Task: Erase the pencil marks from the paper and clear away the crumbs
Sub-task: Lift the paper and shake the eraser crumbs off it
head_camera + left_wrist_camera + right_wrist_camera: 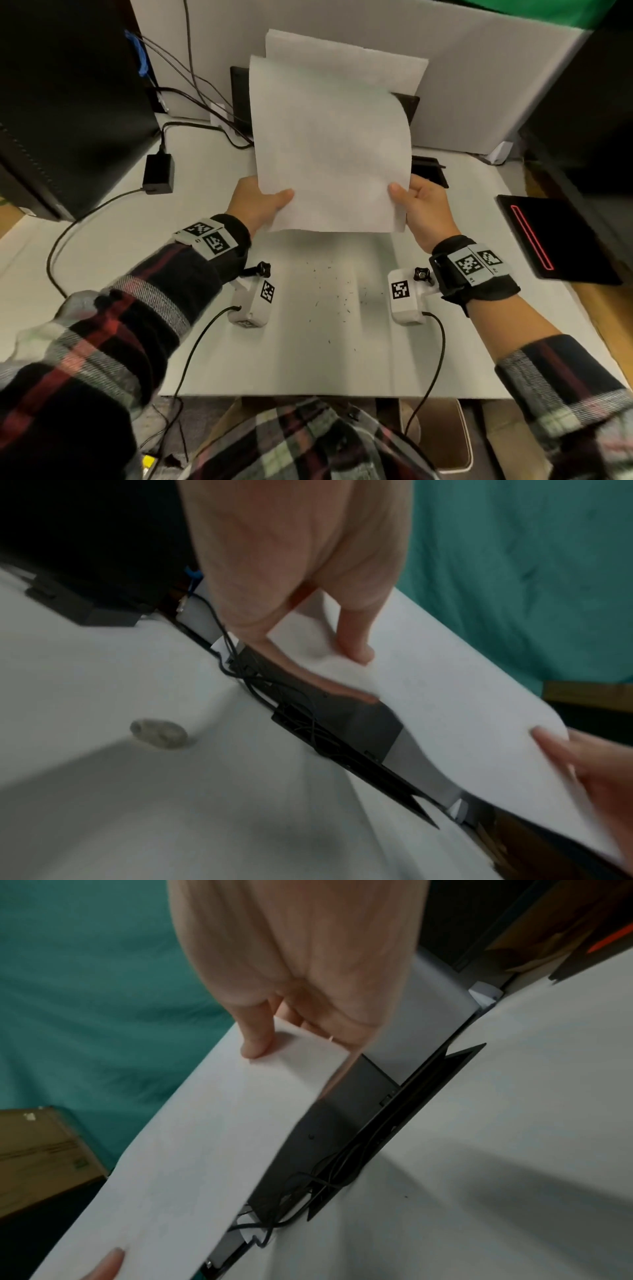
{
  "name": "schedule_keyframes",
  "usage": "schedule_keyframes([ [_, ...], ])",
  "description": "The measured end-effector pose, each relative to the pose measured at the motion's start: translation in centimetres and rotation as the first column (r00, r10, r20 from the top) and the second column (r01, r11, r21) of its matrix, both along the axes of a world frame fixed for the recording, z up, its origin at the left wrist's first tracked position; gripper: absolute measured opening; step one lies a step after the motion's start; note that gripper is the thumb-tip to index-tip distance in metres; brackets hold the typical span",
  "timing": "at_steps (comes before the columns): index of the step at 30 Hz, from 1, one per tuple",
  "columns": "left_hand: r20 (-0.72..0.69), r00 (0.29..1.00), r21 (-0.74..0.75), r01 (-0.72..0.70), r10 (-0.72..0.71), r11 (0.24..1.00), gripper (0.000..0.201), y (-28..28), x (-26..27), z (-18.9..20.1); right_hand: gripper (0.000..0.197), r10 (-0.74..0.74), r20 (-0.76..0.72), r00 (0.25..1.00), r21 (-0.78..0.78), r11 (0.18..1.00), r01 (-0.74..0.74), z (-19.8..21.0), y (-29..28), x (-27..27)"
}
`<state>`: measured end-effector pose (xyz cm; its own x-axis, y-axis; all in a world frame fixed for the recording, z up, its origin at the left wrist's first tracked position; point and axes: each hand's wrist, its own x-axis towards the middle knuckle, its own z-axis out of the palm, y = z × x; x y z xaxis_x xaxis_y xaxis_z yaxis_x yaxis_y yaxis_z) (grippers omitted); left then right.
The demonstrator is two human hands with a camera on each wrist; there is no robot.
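Observation:
White sheets of paper [329,147] are lifted off the white desk [308,359] and stand nearly upright, curving away at the top. My left hand [263,205] pinches the bottom left corner, thumb on the near face. My right hand [414,202] pinches the bottom right corner the same way. Dark eraser crumbs [337,294] lie scattered on the desk below the paper. In the left wrist view the paper [445,696] sits between the thumb and fingers [356,642]; the right wrist view shows the paper [205,1137] under the thumb. No pencil marks show on the paper.
A greyish lump [159,733] lies on the desk to the left. A black power adapter [158,174] with cables sits at the back left beside a dark computer tower [68,102]. A black device with a red line [551,236] lies at the right. A cable slot [428,168] opens behind the paper.

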<state>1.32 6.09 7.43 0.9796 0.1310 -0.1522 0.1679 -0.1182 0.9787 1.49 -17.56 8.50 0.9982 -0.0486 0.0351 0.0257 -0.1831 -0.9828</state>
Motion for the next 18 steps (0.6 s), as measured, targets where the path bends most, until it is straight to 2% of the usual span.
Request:
schedule_keyframes([
  [3,-0.005,0.998,-0.055,-0.062,0.062,0.997,0.026,0.9,0.2,0.0,0.020,0.024,-0.070,0.997,-0.051,0.998,-0.028,-0.2,0.3,-0.4],
  [6,-0.052,0.992,-0.131,-0.120,0.114,0.984,0.004,2.0,0.6,-0.2,0.034,0.005,-0.144,0.990,-0.175,0.984,-0.031,-1.2,-0.5,-0.9],
  [9,-0.059,0.989,-0.115,-0.141,0.135,0.983,0.016,2.6,1.2,-1.0,0.047,-0.007,-0.255,0.967,-0.305,0.950,-0.073,-3.2,-1.8,-2.0],
  [13,-0.071,0.991,-0.117,-0.125,0.117,0.985,0.009,2.4,1.4,-2.0,0.060,-0.045,-0.441,0.897,-0.447,0.877,-0.175,-5.6,-3.4,-3.9],
  [16,-0.147,0.986,-0.103,-0.096,0.080,0.990,0.018,2.1,1.5,-2.5,0.065,-0.072,-0.587,0.806,-0.517,0.800,-0.305,-6.8,-4.1,-4.3],
  [18,-0.187,0.981,-0.049,-0.057,0.047,0.997,0.020,2.0,1.4,-2.6,0.066,-0.091,-0.636,0.766,-0.573,0.721,-0.390,-7.7,-3.7,-4.7],
])
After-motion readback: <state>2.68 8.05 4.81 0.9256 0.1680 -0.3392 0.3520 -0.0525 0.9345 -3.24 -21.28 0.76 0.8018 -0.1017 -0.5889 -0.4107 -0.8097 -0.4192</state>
